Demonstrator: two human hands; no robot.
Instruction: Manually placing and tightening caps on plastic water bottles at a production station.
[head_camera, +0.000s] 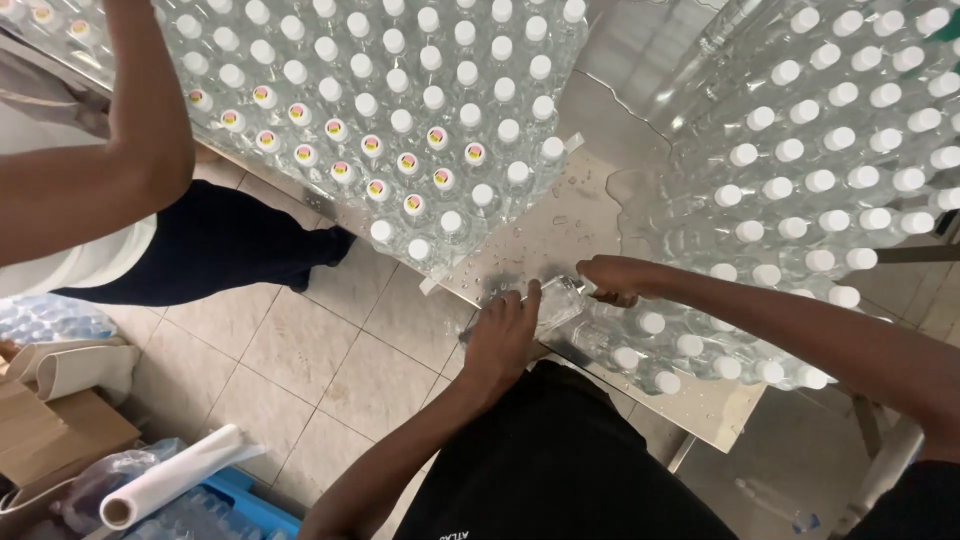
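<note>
one clear bottle was gripped lying at the wet steel table edge: left hand clasped around it, right hand pinching its end. capped bottles stood massed alongside; many were left unhandled.

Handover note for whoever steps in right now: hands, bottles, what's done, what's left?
Left hand: resting on a clear bottle lying tilted at the steel table edge.
Right hand: gripping that bottle's cap end.
Standing white-capped bottles: one block far side, some caps with coloured stickers; another block on the right.
Another person's arm is at upper left.
Done: most bottles stand capped.
Left: the bottle in hand is not yet upright. Table is wet.
</note>
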